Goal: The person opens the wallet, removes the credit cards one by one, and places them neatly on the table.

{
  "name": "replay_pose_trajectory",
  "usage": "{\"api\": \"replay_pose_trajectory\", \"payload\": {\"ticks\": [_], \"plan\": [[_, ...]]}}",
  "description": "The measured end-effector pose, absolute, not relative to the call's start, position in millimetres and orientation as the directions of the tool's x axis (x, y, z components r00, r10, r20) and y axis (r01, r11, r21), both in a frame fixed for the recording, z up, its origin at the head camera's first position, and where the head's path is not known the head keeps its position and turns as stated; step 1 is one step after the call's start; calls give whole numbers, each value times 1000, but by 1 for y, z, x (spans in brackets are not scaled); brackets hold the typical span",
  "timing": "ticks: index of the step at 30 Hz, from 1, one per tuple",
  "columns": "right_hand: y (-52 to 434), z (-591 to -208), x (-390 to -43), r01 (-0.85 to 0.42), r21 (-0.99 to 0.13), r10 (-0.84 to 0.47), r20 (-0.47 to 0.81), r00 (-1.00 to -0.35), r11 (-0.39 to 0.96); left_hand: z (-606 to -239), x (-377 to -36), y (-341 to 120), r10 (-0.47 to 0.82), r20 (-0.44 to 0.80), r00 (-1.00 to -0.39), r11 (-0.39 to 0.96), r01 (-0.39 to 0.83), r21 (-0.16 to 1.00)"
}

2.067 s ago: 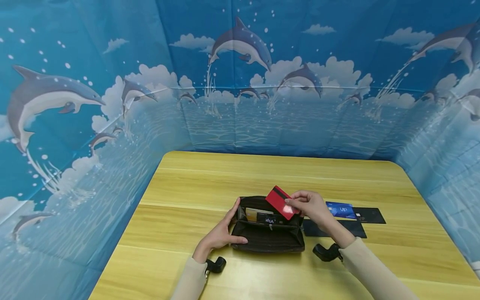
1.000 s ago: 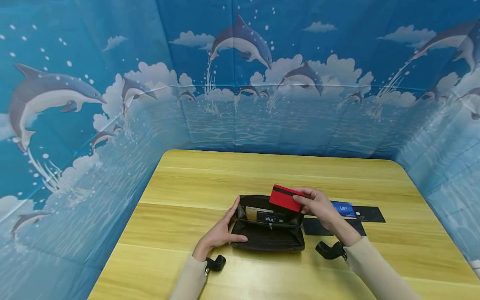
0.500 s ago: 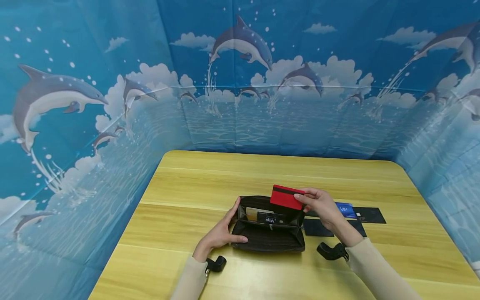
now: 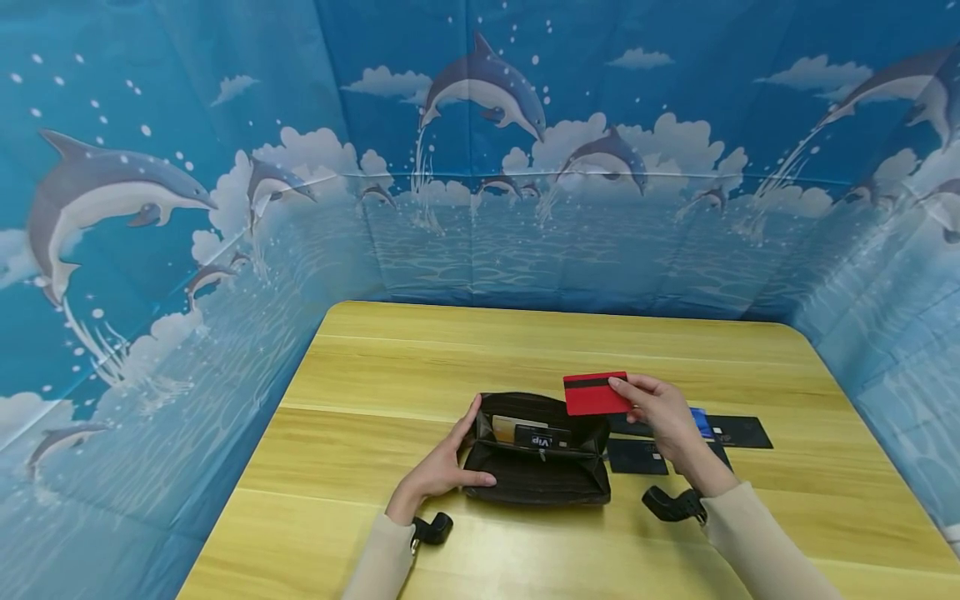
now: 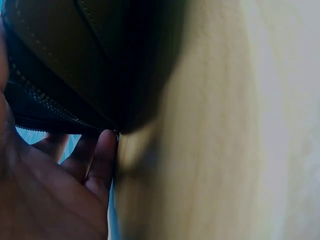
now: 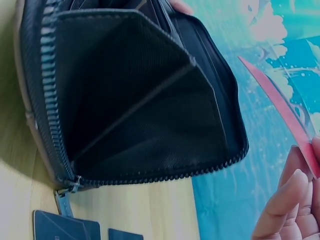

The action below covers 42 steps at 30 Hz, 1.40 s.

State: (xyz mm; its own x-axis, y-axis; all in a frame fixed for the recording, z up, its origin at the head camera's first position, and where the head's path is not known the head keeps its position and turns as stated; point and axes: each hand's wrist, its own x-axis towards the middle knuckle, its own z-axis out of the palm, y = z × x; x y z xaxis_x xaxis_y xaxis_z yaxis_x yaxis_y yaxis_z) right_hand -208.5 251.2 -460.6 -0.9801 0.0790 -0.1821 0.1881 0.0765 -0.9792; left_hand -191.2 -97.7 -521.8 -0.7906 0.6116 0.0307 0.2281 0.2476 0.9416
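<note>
Right hand [image 4: 663,412] pinches red card [image 4: 595,393]; left hand [image 4: 442,467] grips wallet [image 4: 536,471].

The head camera looks forward and down from above at the yellow wooden surface [image 4: 420,375] and open black zippered leather wallet [image 4: 536,475], while the left wrist camera sits very close against that wallet's outer side [image 5: 90,60] and the right wrist camera looks from nearby into its open end [image 6: 135,95].
</note>
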Motion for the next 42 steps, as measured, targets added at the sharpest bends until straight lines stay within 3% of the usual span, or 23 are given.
{"api": "replay_pose_trajectory", "payload": {"ticks": [13,19,32,42], "plan": [[278,-463,-204,188,-980,152,-195,-969,-60,-527,-193,-98,616,35,-787,238,229,944],[295,-467,-204,149,-982,204,-170,-964,-117,-553,-202,-97,592,51,-804,245,240,939],[338,-487,-203,176,-984,333,-161,-929,15,-563,-206,-98,587,68,-807,243,255,936],[373,-500,-193,217,-973,333,-230,-914,-78,-562,-205,-98,586,60,-808,249,250,936]]}}
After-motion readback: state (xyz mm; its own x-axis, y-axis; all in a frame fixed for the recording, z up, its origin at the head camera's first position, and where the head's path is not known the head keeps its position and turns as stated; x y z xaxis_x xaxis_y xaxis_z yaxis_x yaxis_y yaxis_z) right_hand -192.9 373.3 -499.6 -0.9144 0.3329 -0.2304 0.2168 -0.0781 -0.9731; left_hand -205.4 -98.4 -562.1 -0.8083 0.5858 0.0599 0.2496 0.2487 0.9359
